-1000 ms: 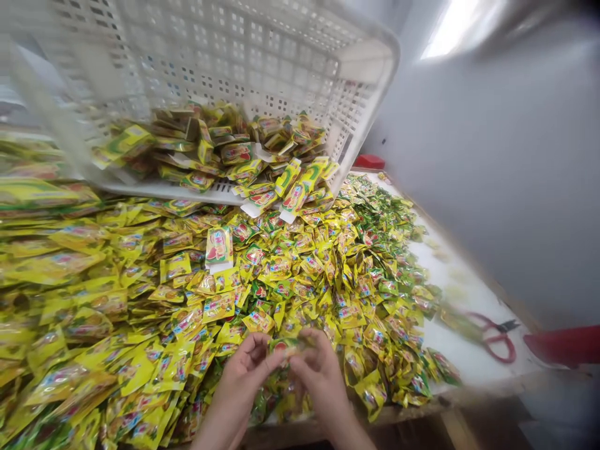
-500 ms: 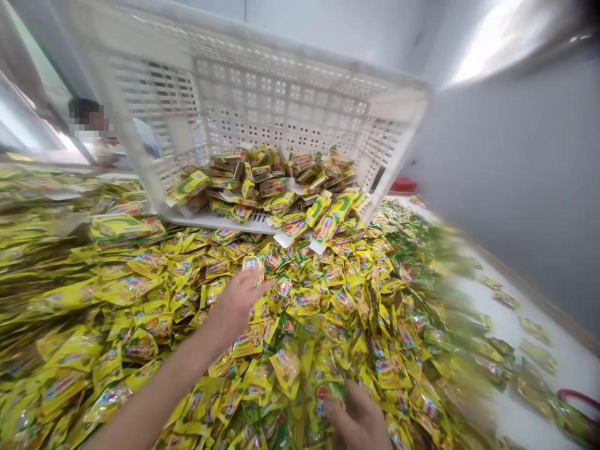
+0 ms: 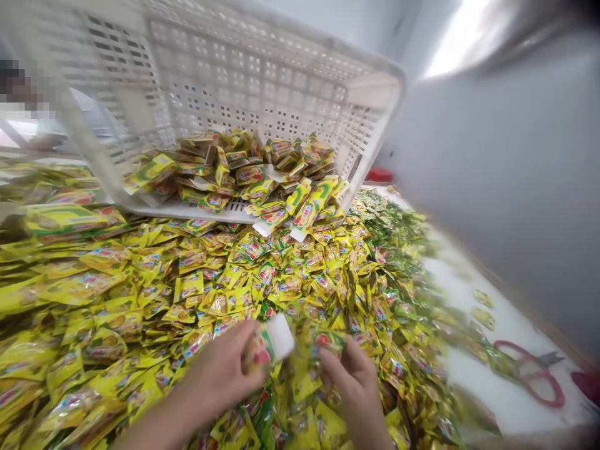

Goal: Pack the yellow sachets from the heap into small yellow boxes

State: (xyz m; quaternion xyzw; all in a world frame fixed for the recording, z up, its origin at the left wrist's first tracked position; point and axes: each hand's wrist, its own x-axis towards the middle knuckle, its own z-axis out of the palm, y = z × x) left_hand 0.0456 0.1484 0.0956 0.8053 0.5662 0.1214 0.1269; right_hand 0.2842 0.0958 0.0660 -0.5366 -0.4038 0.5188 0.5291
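My left hand [image 3: 227,362] is closed around a small carton [image 3: 261,350], whose white end flap stands open toward the right. Facing it, my right hand [image 3: 354,378] pinches a green and yellow packet [image 3: 328,340] between thumb and fingers, slightly smeared by motion. The packet and the carton are apart. Beneath both hands spreads a deep heap of shiny yellow packets [image 3: 187,287], some of them green. Behind the heap, a white plastic basket [image 3: 375,134] lies on its side, its mouth toward me, with many small yellow cartons [image 3: 248,172] inside.
Red-handled scissors [image 3: 539,375] lie on the white table [image 3: 450,281] at the right, near a few loose packets [image 3: 482,315]. Farther back is a red object [image 3: 379,175]. A grey wall [image 3: 492,156] borders the right side. Another person [image 3: 79,115] is behind the basket at left.
My left hand has drawn back from near the basket, bringing a carton close to my right hand. The right hand has risen with its packet. The view has shifted right, showing the scissors more fully.
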